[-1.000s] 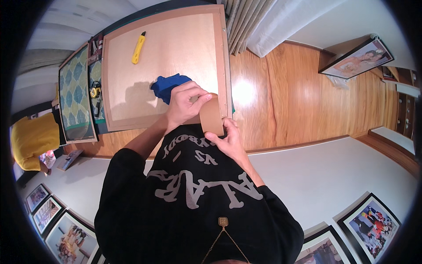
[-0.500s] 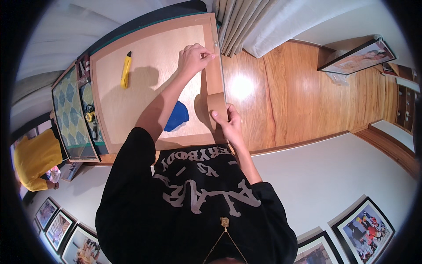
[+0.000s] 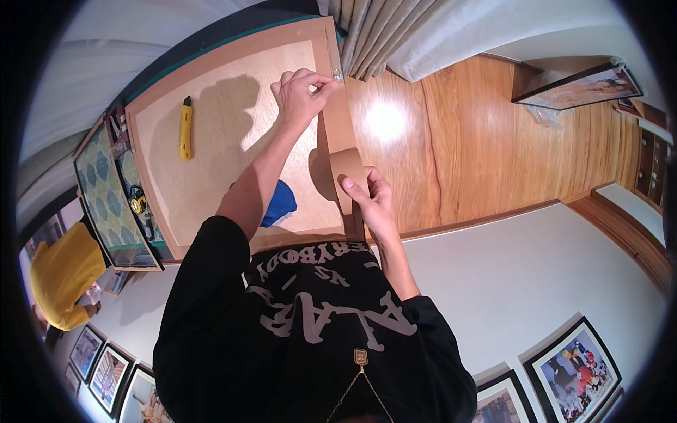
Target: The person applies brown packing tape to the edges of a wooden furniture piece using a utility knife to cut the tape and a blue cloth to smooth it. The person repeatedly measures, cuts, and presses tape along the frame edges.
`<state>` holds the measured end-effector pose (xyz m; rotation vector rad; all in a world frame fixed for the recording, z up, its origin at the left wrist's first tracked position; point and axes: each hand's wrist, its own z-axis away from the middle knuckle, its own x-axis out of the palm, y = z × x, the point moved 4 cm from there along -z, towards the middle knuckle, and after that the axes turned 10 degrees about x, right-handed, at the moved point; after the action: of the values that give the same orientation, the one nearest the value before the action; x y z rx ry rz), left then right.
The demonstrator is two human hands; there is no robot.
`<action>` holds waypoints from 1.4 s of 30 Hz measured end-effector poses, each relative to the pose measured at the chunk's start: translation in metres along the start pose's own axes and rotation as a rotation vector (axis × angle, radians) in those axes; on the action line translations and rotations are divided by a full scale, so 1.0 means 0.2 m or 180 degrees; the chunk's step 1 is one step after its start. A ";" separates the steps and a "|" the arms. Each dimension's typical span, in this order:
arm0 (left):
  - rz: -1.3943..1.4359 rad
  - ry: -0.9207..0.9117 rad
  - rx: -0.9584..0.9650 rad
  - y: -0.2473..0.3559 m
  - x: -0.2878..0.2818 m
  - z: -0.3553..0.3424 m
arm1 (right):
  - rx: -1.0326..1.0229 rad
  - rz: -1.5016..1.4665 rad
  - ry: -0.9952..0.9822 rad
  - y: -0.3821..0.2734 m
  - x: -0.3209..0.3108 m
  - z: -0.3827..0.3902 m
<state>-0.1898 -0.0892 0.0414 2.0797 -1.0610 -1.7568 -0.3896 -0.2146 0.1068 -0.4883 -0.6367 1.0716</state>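
Observation:
A pale wooden panel (image 3: 211,166), its border covered with brown paper tape (image 3: 169,81), lies on the table before me. My right hand (image 3: 377,202) grips a roll of brown tape (image 3: 346,168) by the panel's near right corner. From the roll, a brown strip (image 3: 336,120) runs away along the right edge. My left hand (image 3: 302,99) is over that edge farther up, thumb and forefinger pinched together; whatever lies between them cannot be made out. A yellow utility knife (image 3: 185,130) rests on the panel, and a blue cloth (image 3: 281,204) is partly behind my left forearm.
Left of the panel are a tape measure (image 3: 138,202) and a patterned framed piece (image 3: 106,190). A person in yellow (image 3: 67,275) stands at far left. Beige curtains (image 3: 367,35) hang beyond the panel's far right corner. A framed picture (image 3: 578,88) leans over the wooden floor (image 3: 458,155).
The view has shifted slightly, so the panel and knife appear farther left. My left hand has moved a little along the edge; my right hand still holds the tape roll.

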 end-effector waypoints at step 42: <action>-0.0554 0.0212 0.0707 -0.04 0.07 0.01 | 0.0292 0.1609 0.0144 0.32 -0.18 0.50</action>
<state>-0.1878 -0.0915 0.0253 2.4128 -1.1328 -1.6989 -0.5118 -0.2153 0.1289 -0.6090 -0.4285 1.5545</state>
